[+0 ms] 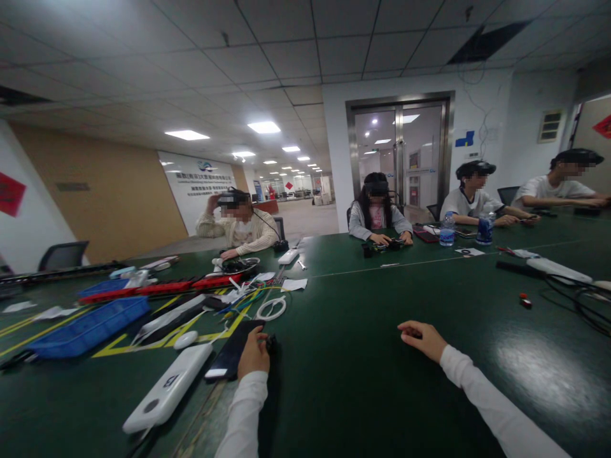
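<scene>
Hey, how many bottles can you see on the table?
2. The left bottle stands upright beyond your right hand; the right bottle stands a little apart, to its right. More could be hidden behind other things.

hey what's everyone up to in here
A person's left hand is at a small black object, by a flat black item; whether it grips the object is unclear. The right hand is out over the green table, fingers loosely curved, with nothing visible in it. A white device lies left of the flat item. Four other people sit around the table.
</scene>
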A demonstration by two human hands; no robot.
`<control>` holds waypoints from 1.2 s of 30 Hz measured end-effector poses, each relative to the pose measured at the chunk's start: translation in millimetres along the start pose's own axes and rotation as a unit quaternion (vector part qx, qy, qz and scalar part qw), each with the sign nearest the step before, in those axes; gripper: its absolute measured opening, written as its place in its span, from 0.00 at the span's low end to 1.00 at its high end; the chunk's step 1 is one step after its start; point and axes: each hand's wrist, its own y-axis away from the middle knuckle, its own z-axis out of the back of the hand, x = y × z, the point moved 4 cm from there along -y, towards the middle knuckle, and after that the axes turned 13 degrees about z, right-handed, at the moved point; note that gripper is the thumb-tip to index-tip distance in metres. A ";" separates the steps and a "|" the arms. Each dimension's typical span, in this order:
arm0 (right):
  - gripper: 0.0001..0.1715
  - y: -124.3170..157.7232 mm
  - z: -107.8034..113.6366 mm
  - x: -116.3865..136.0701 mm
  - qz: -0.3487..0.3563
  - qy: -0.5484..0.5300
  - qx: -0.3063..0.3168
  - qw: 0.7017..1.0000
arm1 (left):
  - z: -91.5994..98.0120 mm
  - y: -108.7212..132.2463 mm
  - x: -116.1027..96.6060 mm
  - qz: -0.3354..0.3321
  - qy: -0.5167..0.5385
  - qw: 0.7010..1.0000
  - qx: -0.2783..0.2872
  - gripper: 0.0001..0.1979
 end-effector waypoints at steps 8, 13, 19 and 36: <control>0.19 -0.3 -1.5 -3.7 -0.011 -0.004 0.005 1.000 | -0.9 0.4 -0.5 0.019 0.015 1.000 0.013 0.20; 0.19 -0.4 -2.1 -6.9 -0.011 -0.008 0.013 1.000 | -2.6 -0.5 -0.1 0.019 0.022 0.999 0.015 0.20; 0.18 0.4 -2.6 -8.7 -0.002 -0.004 0.014 1.000 | 1.8 0.5 2.3 0.062 0.096 0.993 -0.036 0.18; 0.18 1.1 0.8 -0.6 0.002 0.008 0.015 1.000 | -4.2 -6.3 18.9 0.141 0.149 0.976 -0.075 0.17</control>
